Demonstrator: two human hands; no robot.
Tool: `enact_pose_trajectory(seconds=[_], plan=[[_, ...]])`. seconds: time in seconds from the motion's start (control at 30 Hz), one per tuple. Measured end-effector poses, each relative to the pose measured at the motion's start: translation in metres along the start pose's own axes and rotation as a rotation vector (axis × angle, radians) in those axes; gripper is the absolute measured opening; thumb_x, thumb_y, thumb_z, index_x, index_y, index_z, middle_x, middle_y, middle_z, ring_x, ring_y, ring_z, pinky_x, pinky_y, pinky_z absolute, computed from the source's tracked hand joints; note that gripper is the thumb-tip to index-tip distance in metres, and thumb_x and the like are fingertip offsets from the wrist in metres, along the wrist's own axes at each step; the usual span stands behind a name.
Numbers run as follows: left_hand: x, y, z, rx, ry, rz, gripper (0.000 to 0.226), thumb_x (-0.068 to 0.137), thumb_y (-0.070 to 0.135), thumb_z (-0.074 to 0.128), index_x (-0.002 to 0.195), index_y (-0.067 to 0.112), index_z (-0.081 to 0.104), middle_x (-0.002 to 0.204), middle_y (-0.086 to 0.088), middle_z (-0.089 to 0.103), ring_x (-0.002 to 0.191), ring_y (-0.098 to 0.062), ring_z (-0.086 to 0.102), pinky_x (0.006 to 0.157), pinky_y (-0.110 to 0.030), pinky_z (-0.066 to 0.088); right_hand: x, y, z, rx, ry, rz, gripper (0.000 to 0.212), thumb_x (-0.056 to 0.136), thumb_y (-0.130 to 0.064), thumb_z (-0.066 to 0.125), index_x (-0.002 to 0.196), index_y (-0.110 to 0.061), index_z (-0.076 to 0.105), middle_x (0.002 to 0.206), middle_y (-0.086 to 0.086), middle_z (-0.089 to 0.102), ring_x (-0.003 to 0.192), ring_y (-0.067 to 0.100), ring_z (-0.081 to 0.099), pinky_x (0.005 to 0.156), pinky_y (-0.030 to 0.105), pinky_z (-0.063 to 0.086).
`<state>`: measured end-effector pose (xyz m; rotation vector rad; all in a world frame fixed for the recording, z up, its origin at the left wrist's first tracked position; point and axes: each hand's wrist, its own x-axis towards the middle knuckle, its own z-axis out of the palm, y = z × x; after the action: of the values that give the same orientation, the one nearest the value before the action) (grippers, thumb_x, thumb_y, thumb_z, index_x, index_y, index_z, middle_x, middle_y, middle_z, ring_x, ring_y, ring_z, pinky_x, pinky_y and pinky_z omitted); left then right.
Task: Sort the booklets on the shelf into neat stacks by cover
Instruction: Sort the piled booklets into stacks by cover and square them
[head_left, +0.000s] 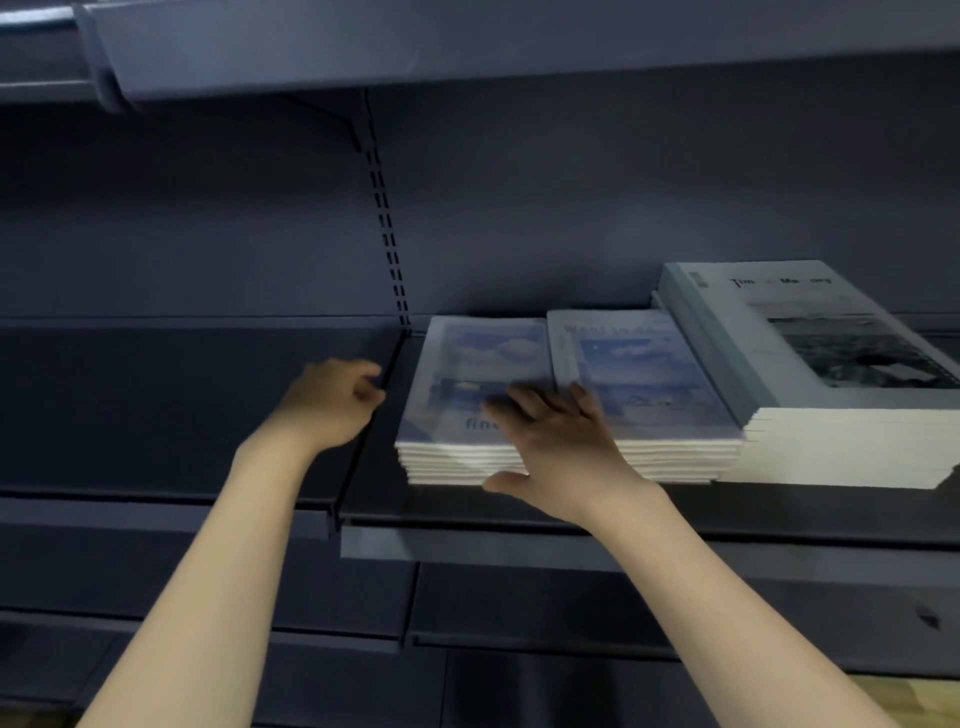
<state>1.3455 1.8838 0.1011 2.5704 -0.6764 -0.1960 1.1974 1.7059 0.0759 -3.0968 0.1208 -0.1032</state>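
"fin…" on left booklet stack (470, 395)

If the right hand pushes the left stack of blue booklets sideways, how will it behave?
The left stack would probably shear, since it is many thin loose booklets. The covers look glossy, so the top one may slip under the right hand. It seems unlikely to tip, being low and wide.

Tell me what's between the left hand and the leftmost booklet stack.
Only bare dark shelf separates the left hand from the leftmost stack, per the head view.
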Motion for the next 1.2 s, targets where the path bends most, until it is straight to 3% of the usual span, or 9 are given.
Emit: enact_pose_trajectory(seconds=[0.13, 0.3, 0.37, 0.43, 0.57, 0.77, 0.97, 1.1, 1.2], plan=[[0.032, 0.027, 0.003, -0.088, 0.084, 0.066, 0.047, 0.096, 0.035, 0.044, 0.138, 0.015, 0.040, 0.133, -0.006, 0.053, 0.122, -0.022, 0.048, 0.099, -0.025, 0.034, 0.000, 0.000, -0.002, 0.051, 0.012, 0.006, 0.067, 0.088, -0.063, 0.038, 0.144, -0.030, 0.021, 0.151, -0.002, 0.019, 0.141, 0.022, 0.012, 0.115, 0.046, 0.000], [0.088, 0.054, 0.020, -0.019, -0.015, 0.083, 0.052, 0.098, 0.041, 0.035, 0.140, 0.010, 0.036, 0.141, -0.010, 0.044, 0.126, -0.026, 0.043, 0.100, -0.031, 0.034, -0.004, 0.005, -0.002, 0.049, 0.026, -0.022, 0.068, 0.088, -0.062, 0.039, 0.144, -0.029, 0.020, 0.151, -0.003, 0.017, 0.141, 0.019, 0.009, 0.113, 0.042, -0.003], [0.109, 0.060, 0.022, 0.043, -0.071, 0.087, 0.042, 0.098, 0.044, 0.031, 0.120, 0.014, 0.050, 0.114, -0.005, 0.057, 0.102, -0.022, 0.054, 0.085, -0.034, 0.040, -0.003, 0.007, -0.001, 0.024, 0.005, -0.023, 0.071, 0.088, -0.060, 0.042, 0.147, -0.031, 0.013, 0.154, -0.003, 0.010, 0.142, 0.018, 0.005, 0.114, 0.043, -0.005], [0.121, 0.068, 0.026, 0.100, -0.117, 0.079, 0.038, 0.098, 0.046, 0.027, 0.087, 0.018, 0.050, 0.082, 0.002, 0.048, 0.078, -0.016, 0.049, 0.074, -0.032, 0.037, -0.002, 0.007, 0.000, 0.021, -0.004, -0.012, 0.075, 0.088, -0.054, 0.048, 0.148, -0.032, 0.009, 0.155, -0.006, 0.008, 0.143, 0.017, 0.005, 0.114, 0.043, -0.006], [0.133, 0.074, 0.043, 0.149, -0.158, 0.065, 0.062, 0.099, 0.047, 0.023, 0.118, -0.002, 0.055, 0.119, -0.021, 0.056, 0.104, -0.033, 0.054, 0.083, -0.034, 0.039, 0.001, 0.005, -0.003, 0.037, 0.004, 0.014, 0.075, 0.088, -0.045, 0.054, 0.148, -0.033, 0.010, 0.154, -0.007, 0.012, 0.142, 0.017, 0.009, 0.115, 0.043, -0.005], [0.134, 0.064, 0.055, 0.083, 0.016, -0.003, 0.061, 0.097, 0.049, 0.026, 0.117, 0.000, 0.058, 0.119, -0.024, 0.057, 0.106, -0.036, 0.055, 0.088, -0.039, 0.047, 0.003, 0.001, 0.000, 0.036, 0.032, 0.032, 0.068, 0.089, -0.046, 0.051, 0.145, -0.035, 0.016, 0.153, -0.007, 0.014, 0.141, 0.018, 0.011, 0.113, 0.043, -0.004], [0.122, 0.060, 0.057, 0.021, 0.044, -0.119, 0.068, 0.097, 0.047, 0.033, 0.141, -0.004, 0.025, 0.141, -0.021, 0.039, 0.126, -0.035, 0.042, 0.095, -0.036, 0.039, 0.005, -0.006, -0.005, 0.027, 0.042, 0.057, 0.061, 0.088, -0.044, 0.052, 0.140, -0.034, 0.023, 0.146, -0.005, 0.024, 0.138, 0.021, 0.018, 0.113, 0.046, 0.001], [0.117, 0.056, 0.051, -0.120, 0.006, -0.137, 0.066, 0.092, 0.051, 0.043, 0.136, 0.002, 0.041, 0.139, -0.017, 0.044, 0.124, -0.030, 0.045, 0.092, -0.030, 0.040, 0.008, -0.014, -0.004, 0.022, -0.003, 0.110, 0.067, 0.090, -0.042, 0.052, 0.145, -0.031, 0.014, 0.152, 0.001, 0.013, 0.142, 0.025, 0.008, 0.115, 0.048, -0.001], [0.109, 0.058, 0.047, -0.163, -0.013, -0.153, 0.071, 0.090, 0.051, 0.048, 0.139, 0.001, 0.035, 0.143, -0.017, 0.039, 0.129, -0.031, 0.041, 0.098, -0.032, 0.038, 0.010, -0.013, -0.005, 0.008, -0.026, 0.111, 0.072, 0.090, -0.040, 0.053, 0.146, -0.031, 0.010, 0.154, 0.000, 0.008, 0.143, 0.025, 0.004, 0.116, 0.049, -0.001]])
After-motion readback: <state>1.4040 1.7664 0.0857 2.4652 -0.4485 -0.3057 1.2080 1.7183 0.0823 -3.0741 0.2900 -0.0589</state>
